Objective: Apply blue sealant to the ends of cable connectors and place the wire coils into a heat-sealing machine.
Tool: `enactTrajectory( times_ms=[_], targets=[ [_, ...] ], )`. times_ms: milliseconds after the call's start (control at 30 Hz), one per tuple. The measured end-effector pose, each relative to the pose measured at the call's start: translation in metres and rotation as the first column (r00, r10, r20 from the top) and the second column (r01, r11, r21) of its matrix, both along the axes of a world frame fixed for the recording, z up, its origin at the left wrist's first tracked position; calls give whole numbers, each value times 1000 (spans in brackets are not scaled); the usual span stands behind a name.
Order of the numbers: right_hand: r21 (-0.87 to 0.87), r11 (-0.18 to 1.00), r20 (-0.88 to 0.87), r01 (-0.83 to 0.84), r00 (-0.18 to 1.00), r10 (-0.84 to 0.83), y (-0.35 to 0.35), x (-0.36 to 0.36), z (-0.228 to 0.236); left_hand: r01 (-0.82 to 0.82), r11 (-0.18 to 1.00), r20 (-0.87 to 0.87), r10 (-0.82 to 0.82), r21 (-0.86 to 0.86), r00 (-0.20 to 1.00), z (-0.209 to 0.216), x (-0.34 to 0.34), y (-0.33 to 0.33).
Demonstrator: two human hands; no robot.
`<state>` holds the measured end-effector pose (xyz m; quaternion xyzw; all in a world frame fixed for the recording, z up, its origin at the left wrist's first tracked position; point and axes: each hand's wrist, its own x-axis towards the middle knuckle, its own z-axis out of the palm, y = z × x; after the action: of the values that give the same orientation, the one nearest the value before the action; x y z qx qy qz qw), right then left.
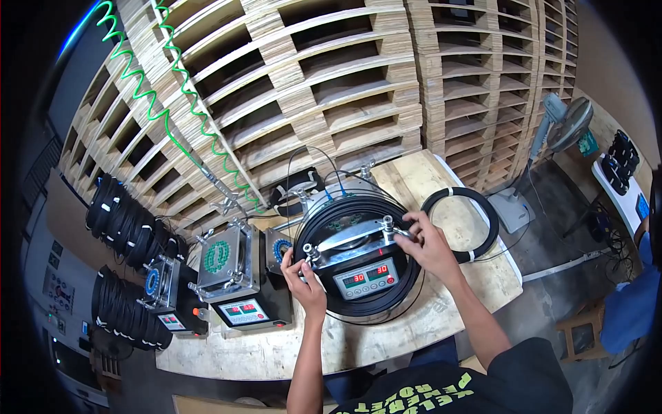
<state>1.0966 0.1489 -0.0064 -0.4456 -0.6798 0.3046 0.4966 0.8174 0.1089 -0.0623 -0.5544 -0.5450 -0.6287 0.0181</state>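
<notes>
A black-bodied tabletop machine (331, 278) with a lit red digital panel stands before me, a metal clamp bar (353, 234) with upright knobs across its top. A large coil of black cable (365, 208) surrounds the machine, passing behind its top and below its front. My left hand (307, 290) is closed around the bar's left end, thumb beside the left knob (310, 250). At the other end, my right hand (427, 245) has its fingers bent around the bar's end beside the right knob (387, 222). My fingers partly hide both grips.
Two similar machines (243, 314) (165, 303) stand left on the wooden table (269, 355). A taped black cable coil (491, 221) lies right. Cable bundles (124, 307) hang left. Green spiral hoses (138, 76), stacked pallets (345, 83) and a fan (569, 124) stand beyond. A blue-clothed person (627, 303) is at right.
</notes>
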Motion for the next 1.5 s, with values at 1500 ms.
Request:
enactTrajectory(
  times_ms=[1500],
  targets=[
    [359,930,647,75,698,-306,-55,-64,-77,19,1000,-33,-18,24,999,2,0,-3]
  ],
)
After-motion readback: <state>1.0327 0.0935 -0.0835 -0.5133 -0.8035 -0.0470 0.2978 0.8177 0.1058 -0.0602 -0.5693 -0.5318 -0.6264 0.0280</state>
